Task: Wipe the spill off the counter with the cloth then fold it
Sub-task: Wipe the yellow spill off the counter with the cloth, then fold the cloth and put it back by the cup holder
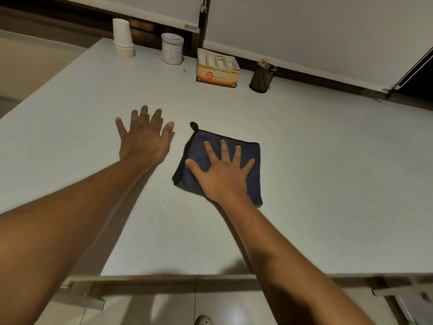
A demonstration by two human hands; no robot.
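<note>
A dark blue cloth (199, 151) with a black edge and a small hanging loop lies folded into a rough square in the middle of the pale counter (328, 184). My right hand (222, 172) lies flat on top of it, fingers spread, palm pressing down. My left hand (144, 137) hovers over or rests on the bare counter just left of the cloth, fingers apart and holding nothing. No spill is visible on the counter surface.
Along the back edge stand a stack of white paper cups (123, 39), a white lidded tin (172, 48), an open orange-and-white box of sachets (218, 70) and a black mesh cup of wooden sticks (262, 77). The counter's front edge (210, 276) runs below my forearms.
</note>
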